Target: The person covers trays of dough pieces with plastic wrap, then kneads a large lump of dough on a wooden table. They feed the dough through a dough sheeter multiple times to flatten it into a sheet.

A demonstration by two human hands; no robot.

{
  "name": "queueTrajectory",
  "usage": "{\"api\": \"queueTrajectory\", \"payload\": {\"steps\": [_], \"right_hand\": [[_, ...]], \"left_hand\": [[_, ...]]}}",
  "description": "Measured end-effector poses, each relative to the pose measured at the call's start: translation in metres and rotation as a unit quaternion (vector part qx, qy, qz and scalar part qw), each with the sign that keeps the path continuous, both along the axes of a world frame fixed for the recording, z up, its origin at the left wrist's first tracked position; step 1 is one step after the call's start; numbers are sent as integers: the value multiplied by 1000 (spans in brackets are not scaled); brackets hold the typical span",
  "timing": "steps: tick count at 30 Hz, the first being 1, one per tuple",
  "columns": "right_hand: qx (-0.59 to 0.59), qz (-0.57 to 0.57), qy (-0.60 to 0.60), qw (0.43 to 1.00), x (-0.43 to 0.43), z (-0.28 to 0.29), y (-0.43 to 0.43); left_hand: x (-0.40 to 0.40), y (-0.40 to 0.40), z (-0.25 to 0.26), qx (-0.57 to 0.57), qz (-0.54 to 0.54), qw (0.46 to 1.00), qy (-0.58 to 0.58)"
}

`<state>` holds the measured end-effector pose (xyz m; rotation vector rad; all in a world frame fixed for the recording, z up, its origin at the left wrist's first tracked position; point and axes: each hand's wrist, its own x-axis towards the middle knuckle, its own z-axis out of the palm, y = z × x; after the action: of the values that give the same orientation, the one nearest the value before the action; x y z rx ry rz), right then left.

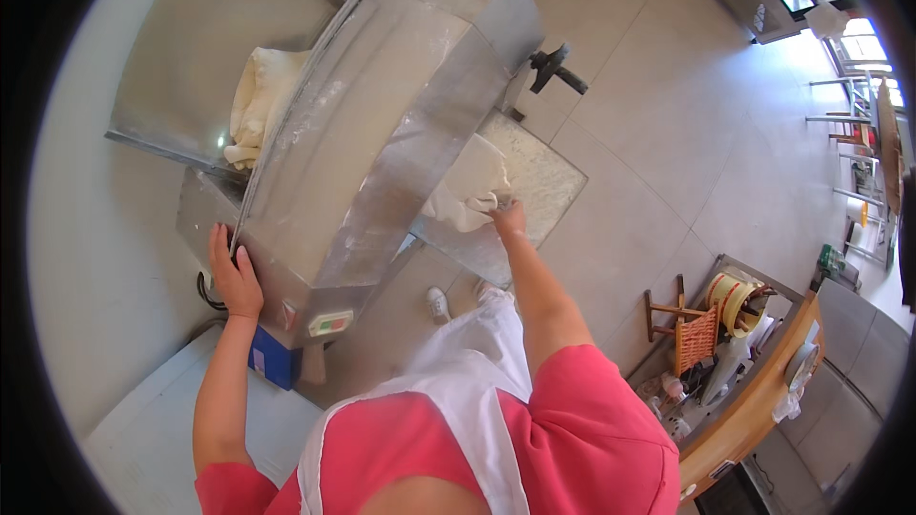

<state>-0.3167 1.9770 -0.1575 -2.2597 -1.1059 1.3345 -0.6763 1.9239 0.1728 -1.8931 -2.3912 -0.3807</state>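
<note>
A steel dough sheeter dusted with flour stands before me. My left hand lies flat on the near left corner of its housing, fingers extended, holding nothing. At the machine's lower outlet, my right hand grips the near edge of a sheet of pale dough. That dough hangs over a floured metal tray; its upper part is hidden by the housing. Another folded mass of dough rests on the upper feed tray, against the machine's edge.
A black adjusting handle juts from the machine's far right side. Green and red switches sit on its near end. A blue box is below left, beside a white surface. A small woven stool and a wooden counter stand at right.
</note>
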Motion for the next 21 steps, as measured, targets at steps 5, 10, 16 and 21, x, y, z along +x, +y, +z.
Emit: {"api": "queueTrajectory", "payload": {"steps": [5, 10, 16, 21], "right_hand": [[0, -172, 91, 981, -33, 18, 34], [-42, -181, 201, 962, -52, 6, 35], [25, -108, 218, 969, -16, 37, 18], [-25, -91, 236, 967, 61, 61, 3]], "left_hand": [[2, -1, 8, -19, -2, 1000, -2], [1, -2, 12, -22, -10, 1000, -5], [-1, -1, 8, -16, -13, 1000, 6], [-8, -7, 3, -9, -4, 1000, 4]]}}
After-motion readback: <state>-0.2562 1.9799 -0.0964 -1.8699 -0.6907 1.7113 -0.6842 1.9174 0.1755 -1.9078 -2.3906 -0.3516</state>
